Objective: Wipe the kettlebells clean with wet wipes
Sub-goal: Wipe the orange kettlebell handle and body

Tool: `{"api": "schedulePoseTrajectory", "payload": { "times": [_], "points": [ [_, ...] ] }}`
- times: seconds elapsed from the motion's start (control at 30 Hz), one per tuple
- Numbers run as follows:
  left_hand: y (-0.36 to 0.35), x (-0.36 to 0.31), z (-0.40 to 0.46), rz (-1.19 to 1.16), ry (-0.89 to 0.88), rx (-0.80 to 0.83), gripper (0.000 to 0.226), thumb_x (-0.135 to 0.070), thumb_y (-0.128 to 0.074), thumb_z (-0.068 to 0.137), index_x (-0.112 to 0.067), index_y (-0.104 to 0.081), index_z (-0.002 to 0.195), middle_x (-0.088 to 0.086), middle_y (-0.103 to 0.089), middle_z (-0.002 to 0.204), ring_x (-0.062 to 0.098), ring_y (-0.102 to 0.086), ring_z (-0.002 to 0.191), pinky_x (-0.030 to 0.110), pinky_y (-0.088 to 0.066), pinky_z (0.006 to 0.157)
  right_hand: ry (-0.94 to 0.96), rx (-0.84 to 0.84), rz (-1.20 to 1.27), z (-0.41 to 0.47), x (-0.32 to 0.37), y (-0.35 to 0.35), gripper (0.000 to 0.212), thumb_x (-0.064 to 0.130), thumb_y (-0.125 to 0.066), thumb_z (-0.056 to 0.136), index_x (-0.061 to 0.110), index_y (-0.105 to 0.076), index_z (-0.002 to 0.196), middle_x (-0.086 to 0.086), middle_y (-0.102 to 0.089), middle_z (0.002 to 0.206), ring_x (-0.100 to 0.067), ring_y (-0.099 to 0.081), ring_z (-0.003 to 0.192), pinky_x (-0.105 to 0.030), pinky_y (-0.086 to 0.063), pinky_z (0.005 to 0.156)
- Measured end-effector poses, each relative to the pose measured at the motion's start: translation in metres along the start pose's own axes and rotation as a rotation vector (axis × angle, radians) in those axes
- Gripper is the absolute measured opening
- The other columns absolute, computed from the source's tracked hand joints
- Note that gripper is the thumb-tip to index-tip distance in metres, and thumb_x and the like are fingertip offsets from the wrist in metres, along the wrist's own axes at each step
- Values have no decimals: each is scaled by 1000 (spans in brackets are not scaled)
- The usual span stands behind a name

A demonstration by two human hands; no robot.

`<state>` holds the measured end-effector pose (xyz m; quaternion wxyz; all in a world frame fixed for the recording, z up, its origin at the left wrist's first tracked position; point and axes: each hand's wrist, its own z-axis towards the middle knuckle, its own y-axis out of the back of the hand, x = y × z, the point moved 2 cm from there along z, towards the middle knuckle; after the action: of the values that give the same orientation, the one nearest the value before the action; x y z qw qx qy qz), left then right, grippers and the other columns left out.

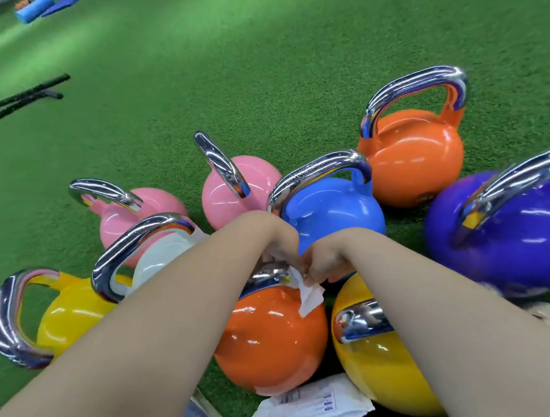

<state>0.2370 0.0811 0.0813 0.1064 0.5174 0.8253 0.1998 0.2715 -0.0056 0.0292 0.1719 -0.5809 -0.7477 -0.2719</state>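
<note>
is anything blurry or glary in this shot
Head view: the purple kettlebell at the right edge is smeared by motion; the chrome handles and the orange kettlebell show glare streaks; wide-angle bending curves the green turf; far-left corner objects are soft.

Glossy enamel-smooth kettlebells (271, 340) with mirror-chrome metal handles (415, 87), on rough matt green turf (247, 69).

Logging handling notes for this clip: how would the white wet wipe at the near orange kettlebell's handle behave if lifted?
The wet wipe would probably hang limp: it drapes crumpled over the orange kettlebell. It looks thin, so likely very light. Pinched between both hands, it might tear if pulled hard.
</note>
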Motion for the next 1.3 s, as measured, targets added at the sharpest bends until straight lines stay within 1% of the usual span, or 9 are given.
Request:
{"api": "schedulePoseTrajectory", "payload": {
  "times": [0.17,0.3,0.47,0.63,0.83,0.97,1.1,1.17,1.3],
  "points": [
    [-1,5,15,-118,58,125,42,-41,-60,86,-6,-63,109,10,-57,95,25,-50,81,37,-48,81,-4,-51,-48,13,1,-2,42,12,-50,96,5,-42,136,-11,-43,142,-27,-41,131,-37,-38,108],
    [-3,1,16,-125,96,172,38,-36,-58,89,-3,-62,108,14,-58,98,26,-51,84,40,-47,89,12,-96,-52,14,1,1,5,3,-56,90,7,-59,92,-7,-58,96,-26,-56,111,-34,-46,101],
    [-8,-1,21,-164,99,169,27,-31,-46,96,-9,-58,86,8,-58,89,18,-54,74,28,-46,76,18,-143,-18,14,4,2,28,1,-61,87,-2,-57,115,-18,-61,114,-30,-59,113,-39,-49,98],
    [-10,9,14,-262,28,124,29,-25,-46,96,-1,-58,105,13,-65,102,25,-62,85,35,-48,90,-12,-98,-62,8,10,-4,40,1,-54,92,-1,-45,130,-19,-52,131,-31,-54,119,-40,-46,101],
    [-19,45,3,-412,-110,-150,33,-42,-55,88,-16,-59,70,-4,-57,63,14,-49,58,23,-41,59,-1,-134,-147,-7,27,-6,27,0,-54,89,6,-54,116,-22,-58,121,-32,-60,110,-40,-50,96],
    [-24,62,-6,-497,-172,-226,40,-50,-52,87,-14,-55,69,0,-45,61,19,-37,64,30,-33,65,8,-337,-250,-15,45,-16,30,8,-50,92,1,-56,121,-11,-60,96,-28,-56,90,-33,-47,80],
    [-28,70,-11,-576,-216,-242,46,-44,-33,98,-16,-62,75,0,-58,73,20,-49,72,31,-39,76,-3,-511,-84,-26,51,-32,31,7,-49,92,6,-56,122,-13,-59,118,-28,-55,102,-33,-45,86],
    [-28,72,-10,-587,-218,-253,50,-43,-28,99,-16,-63,77,3,-60,77,20,-50,74,31,-40,77,18,-653,65,-24,45,-43,23,1,-46,90,9,-61,106,-12,-58,107,-30,-54,100,-30,-40,74],
    [-27,64,-6,-664,-245,-245,51,-40,-30,100,-9,-59,71,6,-51,68,18,-45,62,26,-40,66,146,-978,702,-14,30,-84,25,7,-46,92,11,-65,108,-7,-63,97,-26,-55,93,-31,-45,82]
  ]
}}
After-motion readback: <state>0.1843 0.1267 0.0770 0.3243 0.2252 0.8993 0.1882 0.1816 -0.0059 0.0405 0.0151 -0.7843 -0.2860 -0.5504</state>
